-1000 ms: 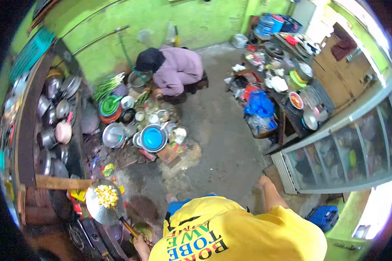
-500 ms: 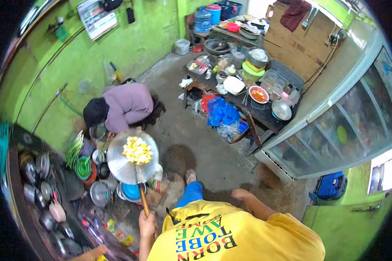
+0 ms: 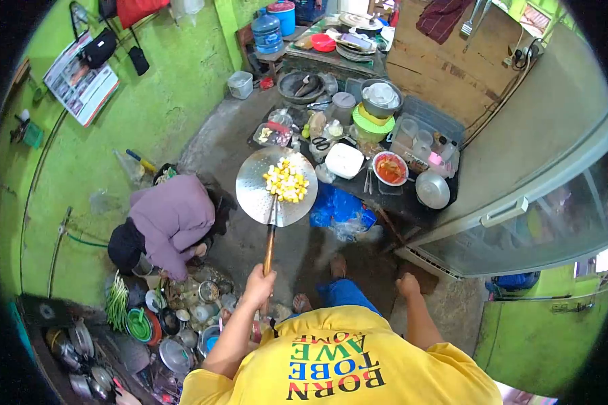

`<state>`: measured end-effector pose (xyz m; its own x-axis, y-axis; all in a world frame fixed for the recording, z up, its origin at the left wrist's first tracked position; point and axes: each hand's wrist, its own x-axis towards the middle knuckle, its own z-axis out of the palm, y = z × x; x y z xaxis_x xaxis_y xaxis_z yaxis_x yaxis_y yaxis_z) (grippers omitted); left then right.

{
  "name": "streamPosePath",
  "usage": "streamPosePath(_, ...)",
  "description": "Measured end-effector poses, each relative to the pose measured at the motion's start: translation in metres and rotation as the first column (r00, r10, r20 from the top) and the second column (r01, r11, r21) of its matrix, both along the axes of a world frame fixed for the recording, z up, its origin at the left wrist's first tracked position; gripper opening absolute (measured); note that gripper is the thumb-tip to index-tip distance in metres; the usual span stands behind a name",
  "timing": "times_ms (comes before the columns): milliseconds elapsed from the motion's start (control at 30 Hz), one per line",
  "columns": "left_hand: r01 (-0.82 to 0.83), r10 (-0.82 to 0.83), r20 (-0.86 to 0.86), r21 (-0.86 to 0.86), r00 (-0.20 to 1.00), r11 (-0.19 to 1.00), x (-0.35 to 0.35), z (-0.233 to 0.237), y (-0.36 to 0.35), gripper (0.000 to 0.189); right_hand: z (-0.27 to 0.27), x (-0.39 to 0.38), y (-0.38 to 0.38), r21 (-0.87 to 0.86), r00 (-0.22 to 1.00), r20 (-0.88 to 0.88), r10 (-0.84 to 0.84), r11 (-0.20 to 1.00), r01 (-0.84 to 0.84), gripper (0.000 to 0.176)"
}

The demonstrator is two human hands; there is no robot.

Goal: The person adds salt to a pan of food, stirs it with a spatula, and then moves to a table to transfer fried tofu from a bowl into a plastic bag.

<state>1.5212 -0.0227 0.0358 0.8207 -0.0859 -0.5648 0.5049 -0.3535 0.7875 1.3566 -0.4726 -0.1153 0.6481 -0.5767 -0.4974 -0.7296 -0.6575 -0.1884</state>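
Observation:
My left hand [image 3: 259, 287] is closed around the wooden handle of a wide perforated skimmer [image 3: 253, 196]. Its metal disc is held out in front of me, bearing a heap of yellow and white diced food [image 3: 286, 181]. In this view the disc overlaps the near left corner of the low table [image 3: 412, 202]. Down at my right side, my right hand [image 3: 407, 285] hangs with its fingers curled in and nothing showing in them. A blue plastic bag [image 3: 343, 208] lies below the table, beyond the skimmer.
A person in a mauve top [image 3: 172, 216] crouches at the left wall among pots and green onions [image 3: 117, 304]. The table bears a bowl of red food [image 3: 390, 169], a white container [image 3: 344, 160] and scissors [image 3: 321, 143]. A glass-fronted cabinet [image 3: 520, 229] stands at right.
The skimmer has swung right and forward, from over the pots toward the table, with the food still on it. My view has turned and I have stepped forward; the person stays crouched.

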Motion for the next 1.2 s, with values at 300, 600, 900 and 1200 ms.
streamPosePath(300, 0.083, -0.075, -0.062, 0.134, 0.995, 0.988, 0.091, -0.008, -0.079, 0.018, -0.026, 0.184, -0.053, 0.043, 0.963, 0.249, 0.104, 0.992, -0.118, 0.018)
streamPosePath(600, 0.186, -0.195, -0.005, 0.330, 0.981, 0.926, 0.152, -0.046, -0.126, 0.024, 0.036, 0.433, 0.008, -0.068, 0.607, 0.724, 0.329, 0.909, -0.412, 0.044)
streamPosePath(900, 0.281, -0.345, 0.069, 0.442, 0.936, 0.852, 0.196, -0.037, -0.146, 0.025, 0.016, 0.499, 0.066, -0.079, 0.631, 0.706, 0.322, 0.921, -0.381, 0.083)
streamPosePath(1200, 0.295, -0.354, 0.049, 0.455, 0.934, 0.840, 0.202, -0.051, -0.145, 0.023, -0.009, 0.480, 0.044, -0.146, 0.587, 0.711, 0.389, 0.897, -0.418, 0.059)
